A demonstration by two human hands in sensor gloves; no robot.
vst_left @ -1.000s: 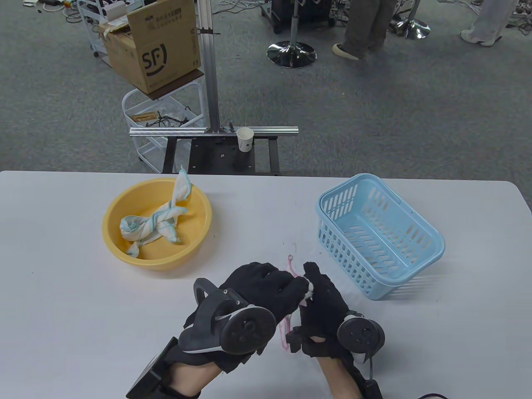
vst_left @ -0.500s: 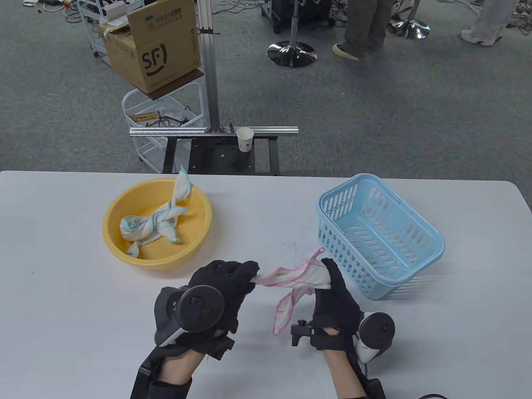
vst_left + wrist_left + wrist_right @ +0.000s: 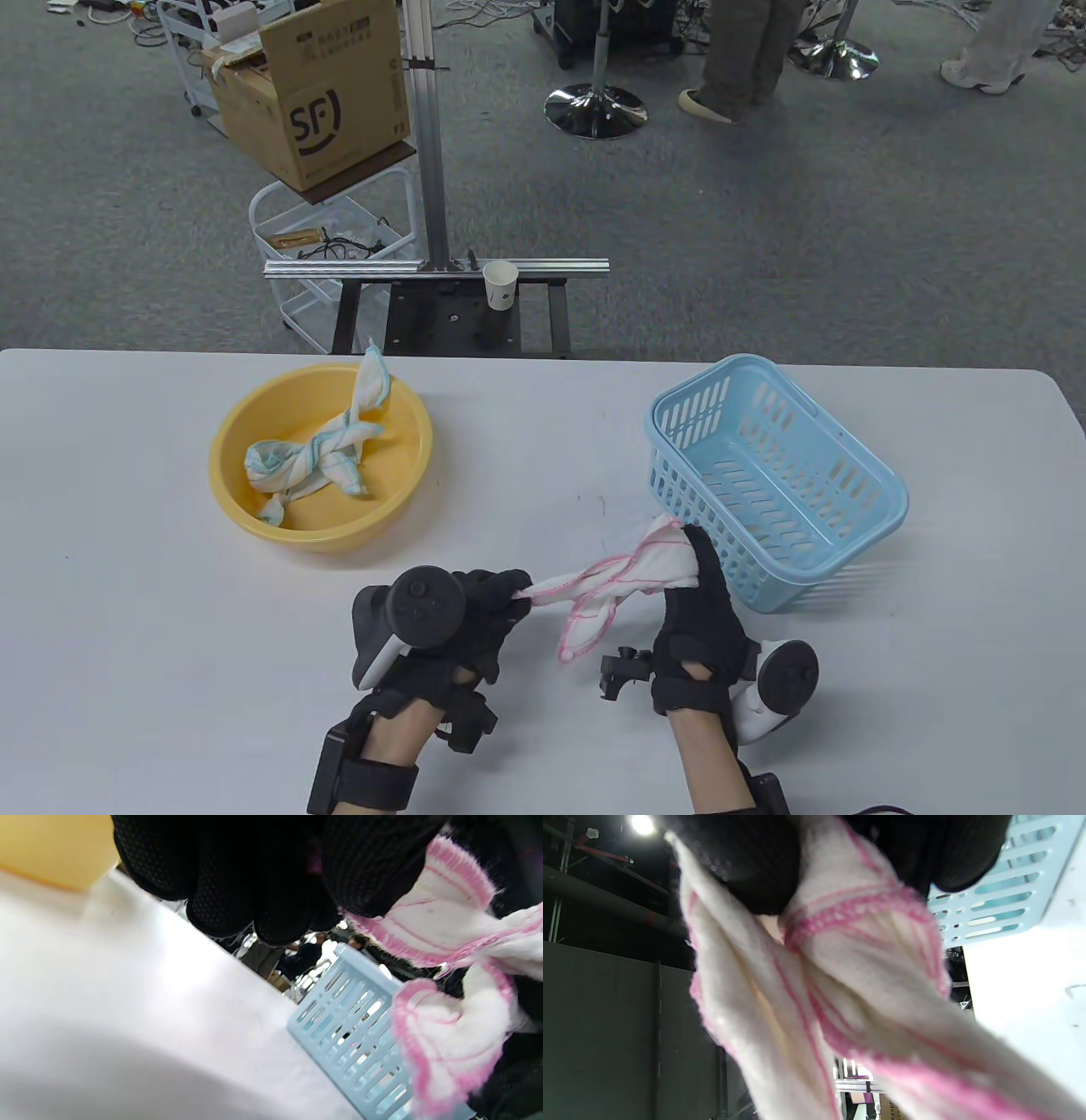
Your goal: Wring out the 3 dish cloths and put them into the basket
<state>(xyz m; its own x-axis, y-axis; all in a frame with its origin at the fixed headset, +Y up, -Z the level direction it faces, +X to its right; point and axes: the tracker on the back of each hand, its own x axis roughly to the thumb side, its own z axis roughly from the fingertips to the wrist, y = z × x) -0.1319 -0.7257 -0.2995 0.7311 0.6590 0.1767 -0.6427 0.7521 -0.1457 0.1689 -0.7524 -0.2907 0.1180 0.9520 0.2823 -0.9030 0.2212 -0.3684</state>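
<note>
Just beside the blue basket point(image 3: 776, 480), a twisted white, pink-edged dish cloth point(image 3: 619, 577) stretches between the gripping left hand point(image 3: 475, 611) and right hand point(image 3: 700, 607), its ends hidden inside both fists.

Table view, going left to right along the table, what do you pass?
Yellow bowl holding blue-edged cloths → left hand → pink-edged cloth → right hand → blue basket.
</note>
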